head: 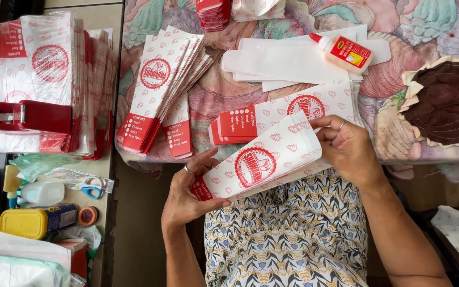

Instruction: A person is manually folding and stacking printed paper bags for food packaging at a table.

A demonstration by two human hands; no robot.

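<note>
Both hands gripped one red-and-white paper sleeve (261, 162) over the person's lap, just off the near edge of the table (224, 95) with its floral cloth. The left hand (187, 196) pinched the sleeve's red-printed end between thumb and fingers, a ring on one finger; the right hand (346, 149) — ringed too — clasped the open white end, fingers curled over its edge. The sleeve lay tilted, its red end lower and toward the left hand. Just beyond it, at the near edge of the table, lay a flat stack of matching sleeves (288, 111), partly hidden by the held one. Farther left on the cloth sat a fanned pile of sleeves (160, 90), red ends pointing toward the near edge. Toward the far edge lay plain white paper sheets (288, 61), and a glue bottle (343, 52) with a red cap rested on its side across them. A brown quilted mat (447, 101) lay at the right edge. On a side table to the left — well apart from the hands — stood a tall bundle of sleeves (49, 74), blue-handled scissors (88, 186) and a yellow container (25, 222).
</note>
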